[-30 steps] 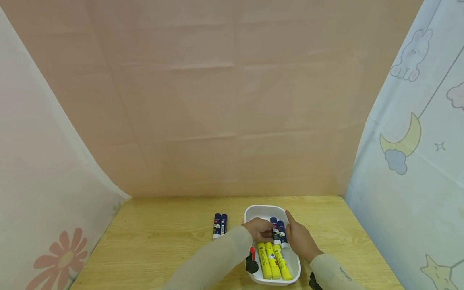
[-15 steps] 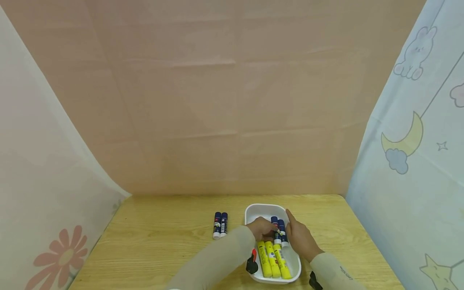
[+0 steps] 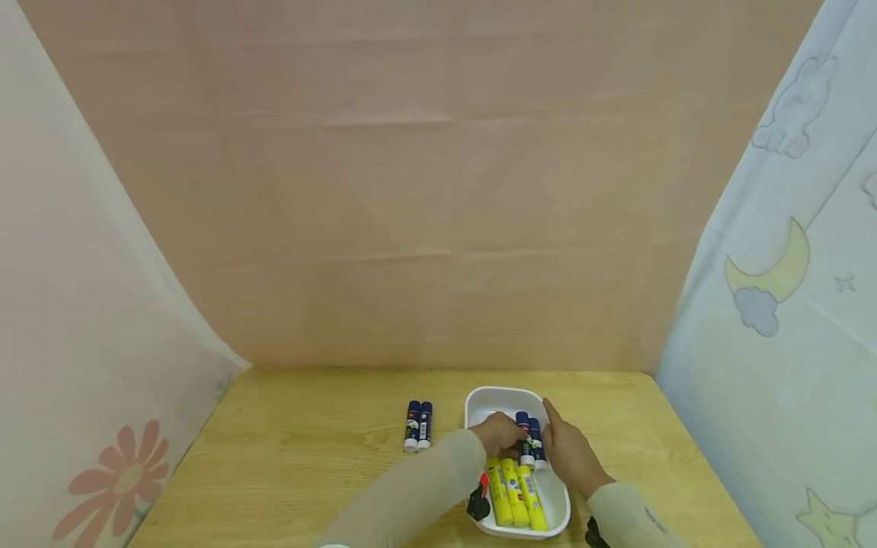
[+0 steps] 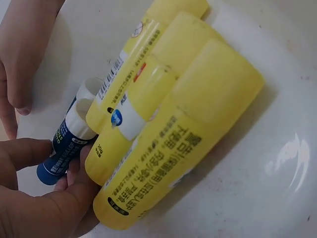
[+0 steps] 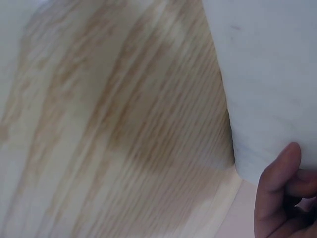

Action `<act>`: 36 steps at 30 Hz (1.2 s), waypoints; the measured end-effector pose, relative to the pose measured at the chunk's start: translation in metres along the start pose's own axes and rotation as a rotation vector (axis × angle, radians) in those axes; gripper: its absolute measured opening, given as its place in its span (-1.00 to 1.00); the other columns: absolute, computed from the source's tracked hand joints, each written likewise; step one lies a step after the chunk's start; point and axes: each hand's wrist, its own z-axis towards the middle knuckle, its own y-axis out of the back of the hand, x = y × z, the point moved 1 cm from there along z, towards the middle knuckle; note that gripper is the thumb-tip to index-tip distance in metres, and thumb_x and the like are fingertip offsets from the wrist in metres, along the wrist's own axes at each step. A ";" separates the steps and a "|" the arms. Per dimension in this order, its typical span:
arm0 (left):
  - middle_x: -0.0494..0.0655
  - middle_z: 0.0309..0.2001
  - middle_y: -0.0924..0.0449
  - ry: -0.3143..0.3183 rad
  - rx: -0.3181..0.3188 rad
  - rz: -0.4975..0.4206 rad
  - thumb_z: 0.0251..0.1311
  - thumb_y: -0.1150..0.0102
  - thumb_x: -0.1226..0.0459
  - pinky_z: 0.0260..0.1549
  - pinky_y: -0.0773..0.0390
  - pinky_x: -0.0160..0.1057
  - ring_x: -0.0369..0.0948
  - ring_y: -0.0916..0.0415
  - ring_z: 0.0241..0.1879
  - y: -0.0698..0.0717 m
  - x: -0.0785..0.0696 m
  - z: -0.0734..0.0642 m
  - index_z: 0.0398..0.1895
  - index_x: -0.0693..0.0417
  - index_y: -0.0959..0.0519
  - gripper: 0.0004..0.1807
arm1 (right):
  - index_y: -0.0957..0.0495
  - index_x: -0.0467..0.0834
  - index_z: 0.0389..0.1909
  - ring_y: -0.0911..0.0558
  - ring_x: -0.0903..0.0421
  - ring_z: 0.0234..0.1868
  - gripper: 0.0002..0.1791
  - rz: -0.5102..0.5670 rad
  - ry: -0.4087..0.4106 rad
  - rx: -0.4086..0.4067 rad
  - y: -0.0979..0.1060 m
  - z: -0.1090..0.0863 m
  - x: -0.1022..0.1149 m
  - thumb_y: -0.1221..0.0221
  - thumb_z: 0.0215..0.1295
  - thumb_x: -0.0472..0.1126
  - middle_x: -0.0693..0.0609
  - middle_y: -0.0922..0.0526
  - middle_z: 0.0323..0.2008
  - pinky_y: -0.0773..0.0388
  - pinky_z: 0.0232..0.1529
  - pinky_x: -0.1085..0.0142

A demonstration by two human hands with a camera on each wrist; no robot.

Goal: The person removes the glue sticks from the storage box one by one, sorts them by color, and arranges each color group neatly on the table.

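My left hand (image 3: 499, 435) reaches into a white plastic tray (image 3: 503, 391) and pinches a blue glue stick (image 4: 67, 141) with a white end between thumb and fingers. Against the tray's right wall lies a second blue glue stick (image 3: 537, 445), beside the first. In the near half, several yellow glue sticks (image 3: 512, 495) lie side by side; the left wrist view shows their printed labels close up. My right hand (image 3: 574, 457) grips the tray's right side, and its curled fingers (image 5: 277, 178) press on the outer wall in the right wrist view.
Two more blue glue sticks (image 3: 419, 426) lie together on the wooden table (image 3: 294, 449), left of the tray. A tan cloth (image 3: 438, 228) hangs behind the table, with patterned cloths (image 3: 774, 380) at the sides.
My left hand has edged slightly right, its fingers now overlapping the nearer blue glue stick more. The right hand stays on the tray, and the view has shifted a little.
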 end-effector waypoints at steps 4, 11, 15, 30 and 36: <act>0.01 -0.45 -0.59 0.000 0.003 -0.019 0.26 -0.21 0.35 -0.34 -0.66 -0.24 -0.14 -0.60 -0.44 -0.002 -0.003 -0.002 -0.33 0.24 -0.60 -0.91 | -0.10 -0.36 0.44 -0.39 0.14 -0.56 -0.42 -0.021 0.008 -0.008 -0.001 0.000 -0.003 0.07 0.45 -0.31 0.03 -0.40 -0.61 -0.42 -0.45 0.21; -0.03 -0.39 -0.58 -0.091 -0.037 -0.051 0.26 -0.20 0.34 -0.27 -0.60 -0.20 -0.15 -0.56 -0.37 -0.003 -0.005 -0.002 -0.27 0.24 -0.55 -0.90 | -0.07 -0.36 0.44 -0.37 0.13 -0.59 -0.42 -0.018 0.004 0.002 -0.002 0.001 -0.008 0.09 0.46 -0.29 0.03 -0.34 -0.66 -0.38 -0.49 0.22; -0.02 -0.32 -0.56 -0.136 -0.039 -0.091 0.26 -0.20 0.32 -0.15 -0.61 -0.10 -0.13 -0.54 -0.30 0.000 -0.011 -0.002 -0.14 0.27 -0.52 -0.81 | -0.06 -0.35 0.45 -0.40 0.11 -0.56 -0.41 -0.026 -0.010 0.014 0.002 0.002 -0.009 0.11 0.47 -0.28 -0.03 -0.42 -0.62 -0.42 -0.46 0.20; -0.03 -0.29 -0.57 -0.147 0.032 -0.269 0.25 -0.22 0.29 -0.19 -0.66 -0.17 -0.18 -0.52 -0.29 0.019 -0.029 -0.010 -0.16 0.22 -0.54 -0.81 | 0.00 -0.37 0.46 -0.43 0.10 -0.54 -0.39 -0.015 -0.024 0.046 0.013 0.000 -0.012 0.11 0.48 -0.28 -0.02 -0.42 -0.61 -0.42 -0.46 0.21; 0.02 -0.20 -0.55 -0.179 0.079 -0.327 0.28 -0.22 0.23 -0.15 -0.65 -0.18 -0.14 -0.55 -0.21 0.045 -0.043 -0.010 0.15 0.25 -0.43 -0.56 | -0.01 -0.37 0.46 -0.46 0.08 -0.48 -0.39 -0.045 -0.047 0.032 0.015 0.002 -0.019 0.11 0.47 -0.27 -0.13 -0.56 -0.44 -0.45 -0.44 0.18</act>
